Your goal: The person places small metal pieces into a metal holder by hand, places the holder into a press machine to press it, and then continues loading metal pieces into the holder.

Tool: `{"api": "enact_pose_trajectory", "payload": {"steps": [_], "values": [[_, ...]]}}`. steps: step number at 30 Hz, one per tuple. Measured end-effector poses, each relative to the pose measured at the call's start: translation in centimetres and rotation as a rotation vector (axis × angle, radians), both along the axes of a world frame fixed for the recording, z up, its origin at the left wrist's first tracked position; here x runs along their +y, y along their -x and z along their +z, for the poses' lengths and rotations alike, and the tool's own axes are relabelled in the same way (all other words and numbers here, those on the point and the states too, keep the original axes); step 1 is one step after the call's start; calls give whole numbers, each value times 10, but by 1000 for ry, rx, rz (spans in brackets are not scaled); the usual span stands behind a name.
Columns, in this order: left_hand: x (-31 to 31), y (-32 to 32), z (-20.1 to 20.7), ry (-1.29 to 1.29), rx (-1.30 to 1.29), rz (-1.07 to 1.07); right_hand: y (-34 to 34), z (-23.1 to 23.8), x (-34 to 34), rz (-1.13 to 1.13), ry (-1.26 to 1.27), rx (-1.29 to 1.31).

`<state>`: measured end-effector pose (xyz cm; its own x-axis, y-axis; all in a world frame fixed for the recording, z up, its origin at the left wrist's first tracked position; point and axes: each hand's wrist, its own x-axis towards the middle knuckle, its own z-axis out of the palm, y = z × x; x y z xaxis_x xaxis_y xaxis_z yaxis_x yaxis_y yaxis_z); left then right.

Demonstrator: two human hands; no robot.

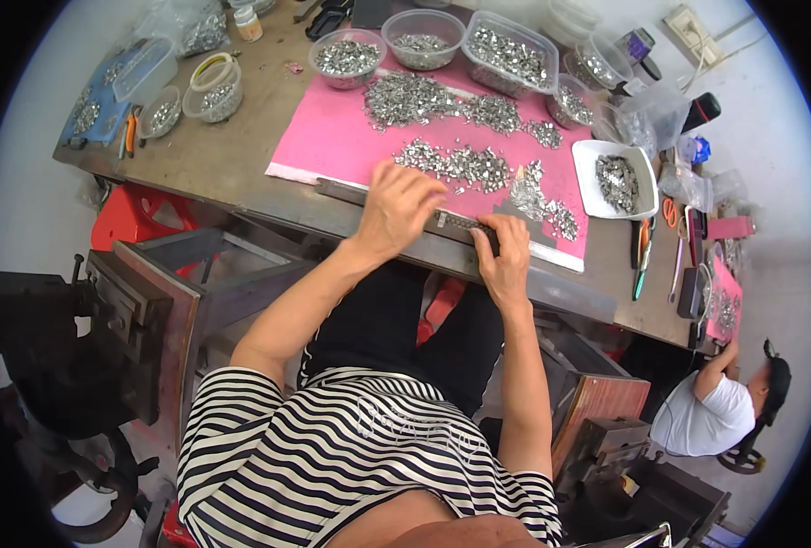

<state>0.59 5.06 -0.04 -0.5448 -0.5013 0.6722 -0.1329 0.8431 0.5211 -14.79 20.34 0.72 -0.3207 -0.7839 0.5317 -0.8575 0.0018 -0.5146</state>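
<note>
Right hand (506,251) clasps a long, narrow, dark strip (458,222), left hand (396,208) bunched apart over it, grip unclear; beyond them, clear tubs (421,62) hold silvery metal pieces (508,53).

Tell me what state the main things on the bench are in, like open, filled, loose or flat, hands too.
Dark strip: lying along the front edge of the bench
Left hand: fingers bent, over the strip
Right hand: bent at the strip's right end, grip unclear
Pink sheet: spread flat
Silvery pieces: loose, in heaps
White bowl: open, partly filled
Rectangular tub: open, well filled
</note>
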Motion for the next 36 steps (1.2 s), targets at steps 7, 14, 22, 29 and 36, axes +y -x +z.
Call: {"api": "enact_pose_trajectory", "payload": {"steps": [7,14,22,29,36], "values": [[-31,0,5,-4,-218,66,2,-1,3,-51,85,66],[-27,20,2,97,-328,172,14,-8,10,-219,111,-208],[-32,24,1,161,-345,106,18,-12,10,-235,125,-457],[9,21,15,86,-221,-206,20,-17,11,-252,168,-498],[24,29,8,140,-252,-226,18,-18,12,-250,172,-562]]}}
